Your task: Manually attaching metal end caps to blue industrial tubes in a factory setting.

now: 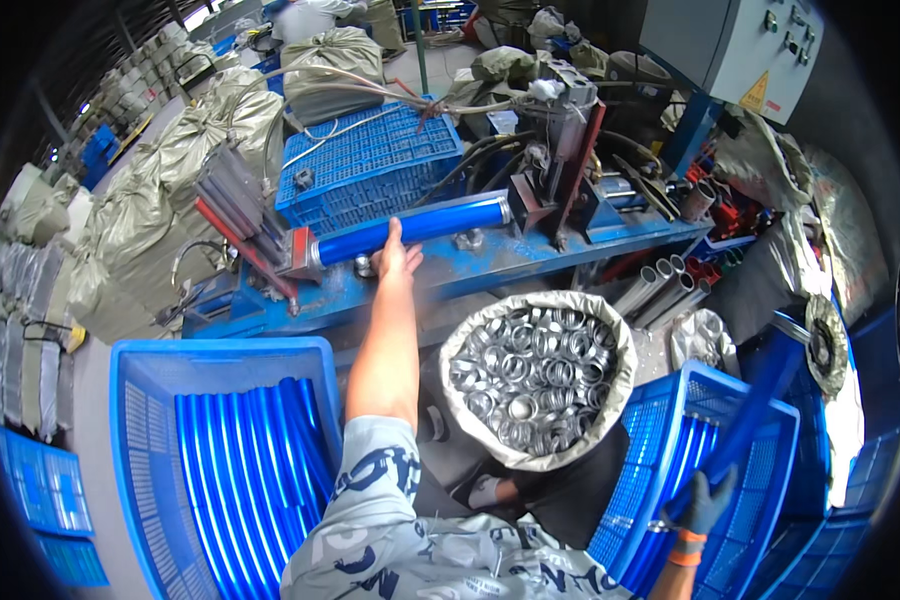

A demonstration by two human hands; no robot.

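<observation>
A shiny blue tube (410, 229) lies level between two end holders of the blue bench machine (450, 272), with a silver ring at its right end. My bare left hand (398, 262) reaches to its near side, fingers stretched out and one fingertip against the tube. At the lower right, my right hand (708, 500), in a dark glove with an orange wristband, is closed around a second blue tube (755, 410). This tube slants up and away above a blue crate (685, 375), and its far end looks silvery.
Silver metal rings fill a white sack (625, 350) between my knees. A large blue crate (220, 347) at left holds several blue tubes (250, 450). Behind the machine are an upturned-looking blue crate (370, 150) and hoses. A grey control box (725, 50) stands far right, above bare metal tubes (660, 285).
</observation>
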